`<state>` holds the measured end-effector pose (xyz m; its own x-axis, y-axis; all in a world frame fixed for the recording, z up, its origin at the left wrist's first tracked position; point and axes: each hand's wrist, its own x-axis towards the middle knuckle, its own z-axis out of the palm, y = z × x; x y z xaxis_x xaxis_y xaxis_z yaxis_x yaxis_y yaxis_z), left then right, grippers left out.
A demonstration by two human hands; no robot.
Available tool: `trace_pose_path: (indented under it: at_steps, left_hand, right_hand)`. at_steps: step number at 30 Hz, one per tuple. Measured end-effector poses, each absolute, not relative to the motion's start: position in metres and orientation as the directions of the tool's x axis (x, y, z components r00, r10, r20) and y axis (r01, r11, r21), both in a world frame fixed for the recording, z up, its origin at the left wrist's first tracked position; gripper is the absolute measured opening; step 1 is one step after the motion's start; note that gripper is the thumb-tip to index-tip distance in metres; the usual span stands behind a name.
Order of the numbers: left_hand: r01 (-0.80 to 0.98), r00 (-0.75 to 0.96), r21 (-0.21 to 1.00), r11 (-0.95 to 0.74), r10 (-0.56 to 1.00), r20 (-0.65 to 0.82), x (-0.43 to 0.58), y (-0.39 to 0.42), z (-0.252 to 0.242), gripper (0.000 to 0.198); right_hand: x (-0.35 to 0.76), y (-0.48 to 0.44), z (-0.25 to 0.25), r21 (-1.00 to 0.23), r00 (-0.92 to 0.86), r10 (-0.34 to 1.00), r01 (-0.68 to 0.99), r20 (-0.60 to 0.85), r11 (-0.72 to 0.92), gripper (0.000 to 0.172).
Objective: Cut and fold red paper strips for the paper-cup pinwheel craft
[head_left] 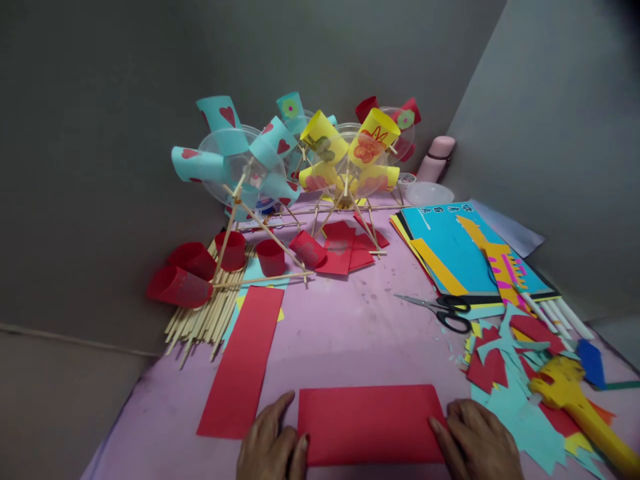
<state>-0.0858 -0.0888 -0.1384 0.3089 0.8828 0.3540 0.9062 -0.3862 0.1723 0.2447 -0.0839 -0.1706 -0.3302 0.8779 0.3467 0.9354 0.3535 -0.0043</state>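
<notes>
A red paper rectangle lies flat on the table in front of me. At its left edge rests my left hand, fingers apart, with the thumb tip touching the paper's side. My right hand is at the right edge, thumb on top of the paper and the other fingers curled beside it. A long red paper strip lies just left of my left hand. Scissors with black handles lie beyond my right hand. A yellow glue gun rests on paper scraps to the right.
Stick-and-paper wheels stand at the back, one blue and one yellow in front. Red paper cups sit by a bundle of wooden sticks at left. Coloured sheets, white markers and a pink bottle are right.
</notes>
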Motion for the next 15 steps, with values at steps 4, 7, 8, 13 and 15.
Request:
trace_pose_path:
  at_steps: [4,7,8,13,15]
  left_hand:
    - [0.898,0.317,0.182,-0.400,0.877,0.362,-0.0848,-0.0900,-0.1383,0.006]
    - [0.903,0.312,0.181,-0.389,0.885,0.345,-0.0839,-0.0910,-0.1382,0.006]
    - [0.907,0.308,0.179,-0.381,0.890,0.336,-0.0835,-0.0912,-0.1378,0.006]
    - [0.914,0.298,0.174,-0.367,0.897,0.326,-0.0835,-0.0890,-0.1352,0.006]
    - [0.908,0.312,0.169,-0.384,0.887,0.339,-0.0853,-0.0875,-0.1363,0.006]
  right_hand:
    - [0.2461,-0.0855,-0.1720,0.009,-0.334,0.877,0.936,0.344,0.353,0.021]
    - [0.2466,-0.0860,-0.1729,-0.005,-0.326,0.888,0.938,0.325,0.346,0.021]
    - [0.2468,-0.0862,-0.1732,-0.008,-0.325,0.888,0.938,0.326,0.346,0.022]
    - [0.2452,-0.0869,-0.1715,-0.034,-0.299,0.901,0.945,0.314,0.325,0.022]
    - [0.2421,-0.0864,-0.1676,-0.058,-0.274,0.915,0.951,0.296,0.304,0.021]
